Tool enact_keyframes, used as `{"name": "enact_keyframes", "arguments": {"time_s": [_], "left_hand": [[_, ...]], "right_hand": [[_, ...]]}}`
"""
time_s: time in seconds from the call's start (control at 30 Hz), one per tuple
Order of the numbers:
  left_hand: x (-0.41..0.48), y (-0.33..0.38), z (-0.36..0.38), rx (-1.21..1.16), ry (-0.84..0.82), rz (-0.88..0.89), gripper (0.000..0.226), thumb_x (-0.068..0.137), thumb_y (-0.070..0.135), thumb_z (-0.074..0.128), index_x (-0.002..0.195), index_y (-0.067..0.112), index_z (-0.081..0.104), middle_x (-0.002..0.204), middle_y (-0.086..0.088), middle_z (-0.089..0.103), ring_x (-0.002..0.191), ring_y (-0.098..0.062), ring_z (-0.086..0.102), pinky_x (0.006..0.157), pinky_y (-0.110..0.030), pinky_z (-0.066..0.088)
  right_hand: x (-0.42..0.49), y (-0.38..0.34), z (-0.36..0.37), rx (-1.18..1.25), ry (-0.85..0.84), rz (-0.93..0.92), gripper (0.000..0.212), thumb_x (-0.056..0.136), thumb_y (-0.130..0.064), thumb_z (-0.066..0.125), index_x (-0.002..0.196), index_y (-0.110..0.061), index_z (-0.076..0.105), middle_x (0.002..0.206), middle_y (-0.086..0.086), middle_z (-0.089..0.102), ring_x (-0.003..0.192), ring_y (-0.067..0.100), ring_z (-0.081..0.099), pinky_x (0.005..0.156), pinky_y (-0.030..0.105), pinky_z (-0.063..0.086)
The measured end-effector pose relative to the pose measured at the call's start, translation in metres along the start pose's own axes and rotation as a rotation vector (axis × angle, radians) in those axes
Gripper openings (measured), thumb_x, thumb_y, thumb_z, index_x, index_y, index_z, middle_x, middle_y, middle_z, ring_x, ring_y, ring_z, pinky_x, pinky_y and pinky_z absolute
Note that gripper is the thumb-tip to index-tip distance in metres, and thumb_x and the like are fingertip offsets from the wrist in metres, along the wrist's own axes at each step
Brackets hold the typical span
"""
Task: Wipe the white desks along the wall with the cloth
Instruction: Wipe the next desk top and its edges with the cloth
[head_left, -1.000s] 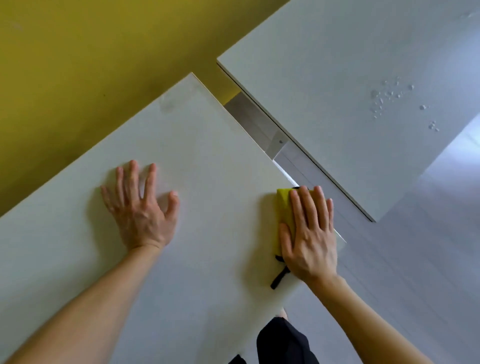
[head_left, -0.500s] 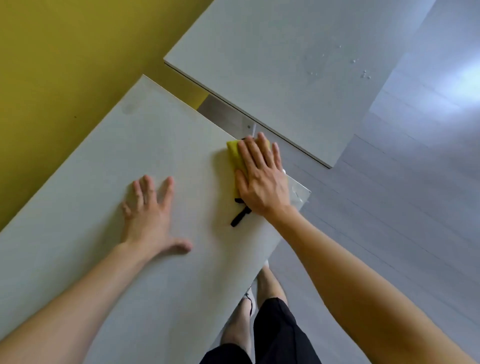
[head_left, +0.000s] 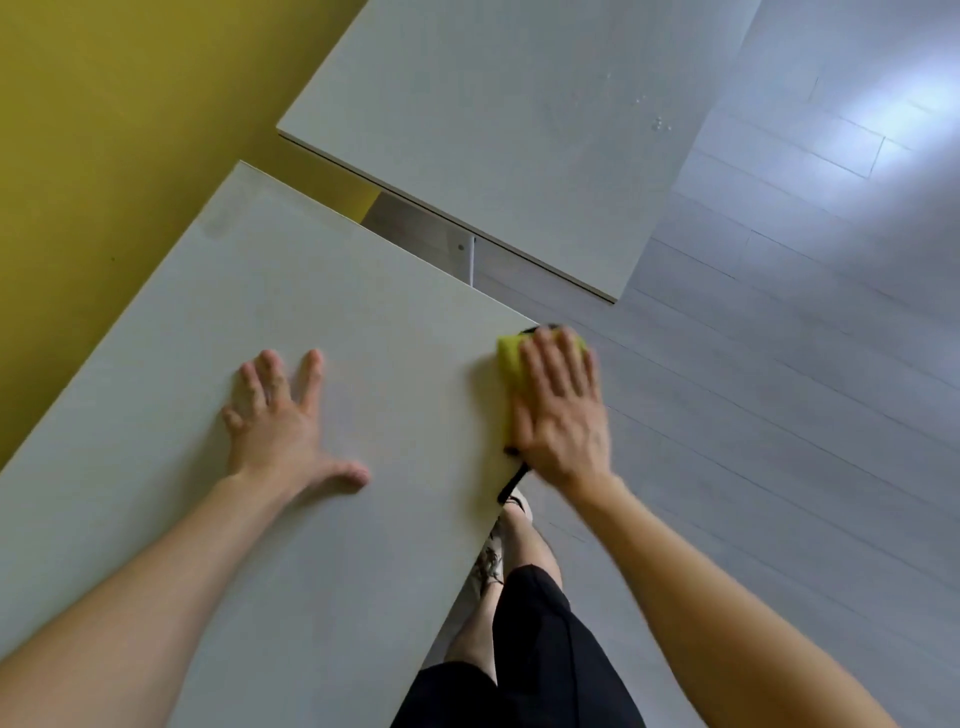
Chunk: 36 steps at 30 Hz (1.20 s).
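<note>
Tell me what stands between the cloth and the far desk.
Nothing visible does. The right hand presses the cloth on the corner of the near desk; only an open gap lies before the far desk with its water droplets.

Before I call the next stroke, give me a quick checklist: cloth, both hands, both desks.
1. Cloth contact: ok. The right hand presses flat on the yellow cloth.
2. Cloth on the surface: ok, but it sits at the right corner of the near desk, with its black strap at the front edge.
3. Bracing: ok. The left hand lies flat on the near desk.
4. Far desk wiped: not ok. Water droplets sit on it.
5. Near desk fully clean: cannot tell.
</note>
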<state>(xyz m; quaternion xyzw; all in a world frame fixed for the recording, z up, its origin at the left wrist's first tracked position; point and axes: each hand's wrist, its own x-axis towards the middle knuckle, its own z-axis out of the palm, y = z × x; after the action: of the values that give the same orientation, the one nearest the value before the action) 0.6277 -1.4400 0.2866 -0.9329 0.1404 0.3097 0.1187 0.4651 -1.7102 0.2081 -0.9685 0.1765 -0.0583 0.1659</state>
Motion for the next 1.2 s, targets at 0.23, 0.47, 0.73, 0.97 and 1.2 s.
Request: {"name": "enact_keyframes", "arguments": {"time_s": [0.23, 0.47, 0.73, 0.97, 1.2], "left_hand": [[0.002, -0.001, 0.002, 0.044, 0.019, 0.006, 0.17, 0.055, 0.084, 0.09, 0.166, 0.03, -0.028, 0.175, -0.027, -0.024, 0.164, -0.049, -0.015, 0.125, -0.073, 0.025], [0.0, -0.008, 0.005, -0.027, 0.017, 0.044, 0.174, 0.046, 0.097, 0.08, 0.166, 0.032, -0.028, 0.176, -0.023, -0.025, 0.165, -0.045, -0.017, 0.125, -0.072, 0.021], [0.038, -0.042, -0.005, -0.185, 0.489, 0.143, 0.076, 0.098, 0.07, 0.028, 0.151, 0.024, 0.057, 0.131, -0.013, 0.06, 0.118, -0.039, 0.059, 0.09, -0.054, 0.057], [0.122, -0.064, -0.007, -0.204, 0.679, -0.004, 0.065, 0.109, 0.053, 0.035, 0.166, 0.022, 0.038, 0.171, -0.017, 0.034, 0.163, -0.038, 0.024, 0.13, -0.067, 0.013], [0.128, -0.068, 0.015, -0.31, 0.854, -0.03, 0.067, 0.103, 0.048, 0.051, 0.163, 0.02, 0.048, 0.174, -0.01, 0.037, 0.165, -0.032, 0.027, 0.13, -0.067, 0.017]], "right_hand": [[-0.052, -0.129, 0.031, 0.107, -0.188, -0.219, 0.087, 0.1, -0.043, 0.059, 0.174, -0.014, 0.021, 0.182, 0.008, 0.009, 0.169, 0.03, -0.008, 0.135, 0.06, 0.008], [-0.01, -0.073, 0.018, 0.023, -0.121, -0.196, 0.079, 0.106, -0.05, 0.056, 0.173, -0.022, 0.025, 0.183, 0.004, 0.008, 0.17, 0.025, -0.001, 0.136, 0.057, 0.011], [0.167, -0.114, 0.032, 0.04, -0.16, 0.206, 0.093, 0.095, -0.064, 0.04, 0.164, -0.003, 0.029, 0.15, 0.017, 0.05, 0.142, 0.038, 0.043, 0.125, 0.052, 0.03], [0.167, -0.062, 0.01, -0.048, -0.253, -0.106, 0.09, 0.096, -0.082, 0.048, 0.154, -0.013, 0.046, 0.135, 0.008, 0.065, 0.131, 0.031, 0.057, 0.129, 0.056, 0.028], [0.243, -0.145, 0.049, 0.158, -0.243, -0.104, 0.073, 0.095, -0.075, 0.057, 0.138, -0.016, 0.054, 0.117, 0.006, 0.065, 0.107, 0.032, 0.062, 0.088, 0.042, 0.049]]}}
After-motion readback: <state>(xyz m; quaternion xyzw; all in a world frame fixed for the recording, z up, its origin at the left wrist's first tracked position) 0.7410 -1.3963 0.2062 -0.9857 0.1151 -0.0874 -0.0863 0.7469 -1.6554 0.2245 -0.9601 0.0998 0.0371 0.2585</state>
